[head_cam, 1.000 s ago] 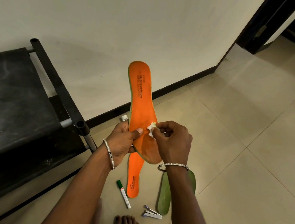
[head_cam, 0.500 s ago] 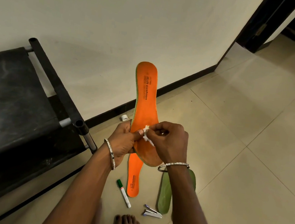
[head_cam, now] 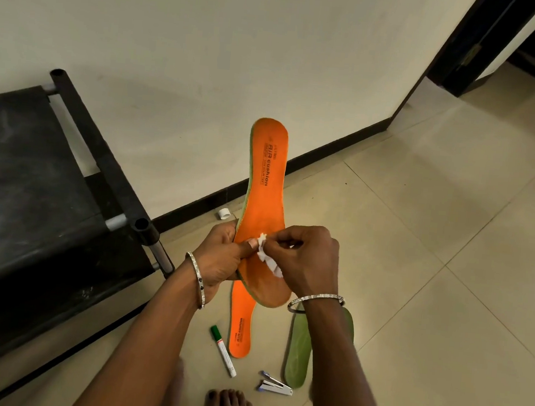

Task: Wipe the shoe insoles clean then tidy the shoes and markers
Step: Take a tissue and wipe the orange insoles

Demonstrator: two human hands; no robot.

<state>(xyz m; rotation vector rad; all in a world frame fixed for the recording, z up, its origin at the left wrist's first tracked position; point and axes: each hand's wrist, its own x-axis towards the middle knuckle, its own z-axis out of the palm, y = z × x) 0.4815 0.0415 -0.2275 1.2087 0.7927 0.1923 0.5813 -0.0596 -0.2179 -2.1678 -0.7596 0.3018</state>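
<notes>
The right hand pinches a crumpled white tissue scrap against a long, flat orange foam insole near its wider end, apparently to rub a mark. The left hand grips the insole's edge, thumb on top, steadying it above the smooth tiled floor, where a green-capped white marker lies.

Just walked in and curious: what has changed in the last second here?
The right hand slid its white tissue slightly left, up to the left thumb, and the held orange insole tipped its top rightward. The left hand kept gripping it; the marker, stapler, floor orange insole and green insole stayed put.
</notes>
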